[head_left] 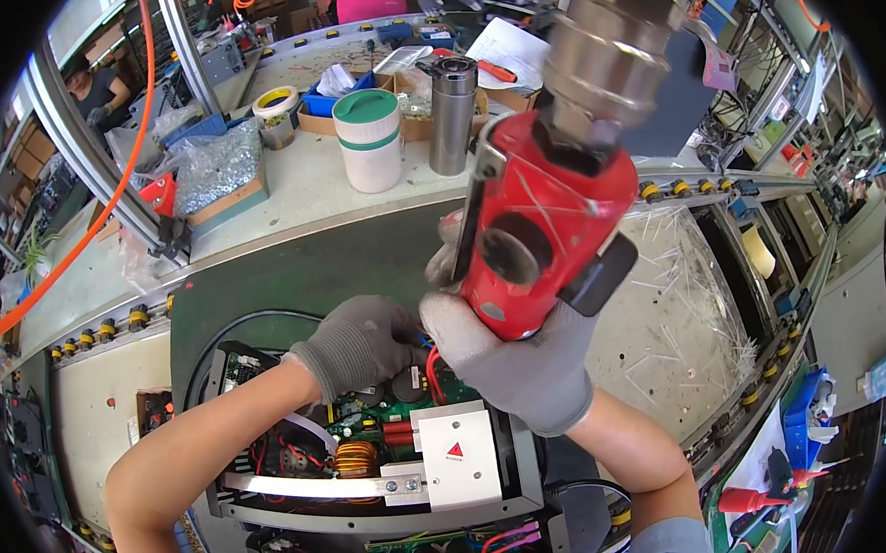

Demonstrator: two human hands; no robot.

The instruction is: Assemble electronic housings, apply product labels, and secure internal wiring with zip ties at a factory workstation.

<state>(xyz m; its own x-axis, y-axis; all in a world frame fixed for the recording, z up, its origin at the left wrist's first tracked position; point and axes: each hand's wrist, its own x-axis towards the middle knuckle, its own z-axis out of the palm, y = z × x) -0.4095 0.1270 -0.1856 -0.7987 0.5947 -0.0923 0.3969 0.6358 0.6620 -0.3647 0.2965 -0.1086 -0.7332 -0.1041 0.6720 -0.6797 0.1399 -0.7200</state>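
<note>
Right hand [527, 357] gripping red power driver [540, 221], left hand [361, 341] closed on open circuit board [370, 420]: a slipped tip could gouge components or red wires [433, 372].

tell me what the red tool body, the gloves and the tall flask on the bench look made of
Red tool body: looks like glossy painted metal or hard plastic, scratched pale. Glove on the right hand and on the left hand: grey knitted fabric, matte weave showing. Flask: likely brushed steel, with a dull silver sheen.
</note>
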